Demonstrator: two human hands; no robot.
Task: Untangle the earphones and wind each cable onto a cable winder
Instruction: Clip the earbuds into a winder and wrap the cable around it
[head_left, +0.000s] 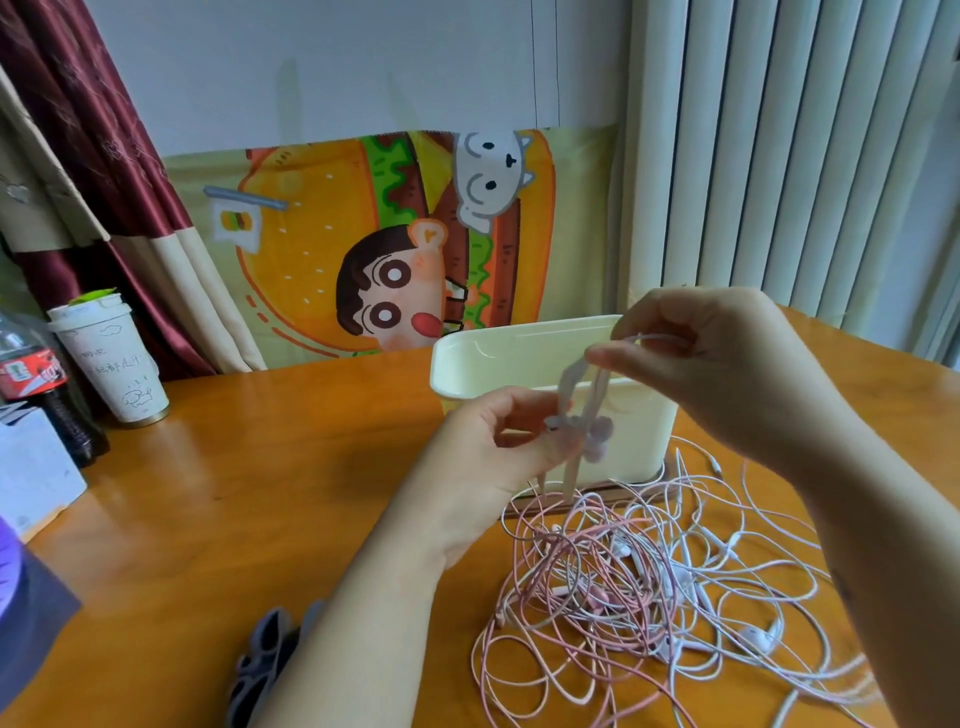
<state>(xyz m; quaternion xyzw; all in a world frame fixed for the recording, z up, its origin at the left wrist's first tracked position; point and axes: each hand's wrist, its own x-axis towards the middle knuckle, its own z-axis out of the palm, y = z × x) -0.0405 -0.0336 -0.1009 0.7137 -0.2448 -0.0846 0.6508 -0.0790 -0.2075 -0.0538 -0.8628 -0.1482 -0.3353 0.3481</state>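
"Fingers (605, 358) of the right hand (727, 364) are pinching the top of the soft purple cable winder (598, 436), and the left hand (488, 452) is pinching it lower down. Both hands are holding it up in the air."

"Where are the earphones (639, 582) lying?"

"They are lying in one big tangle on the table (260, 467), at 6 o'clock from the hands. Nothing is touching them. The cream box (519, 358) is standing at 12 o'clock from the tangle."

"How are they going to feel?"

"I am guessing light, thin and floppy. The wires are looping through each other, so pulling hard is likely going to tighten the knots. Taking hold near a plug or a bud and feeding it back through the loops is looking safer."

"How many are you counting?"

"Two hands, one winder in them, one box. I am seeing two colours — pink wires (524, 551) and white wires (753, 571) — but I am not managing to count the sets. Some dark grey pieces (265, 660) are lying at 7 o'clock, too blurry to count."
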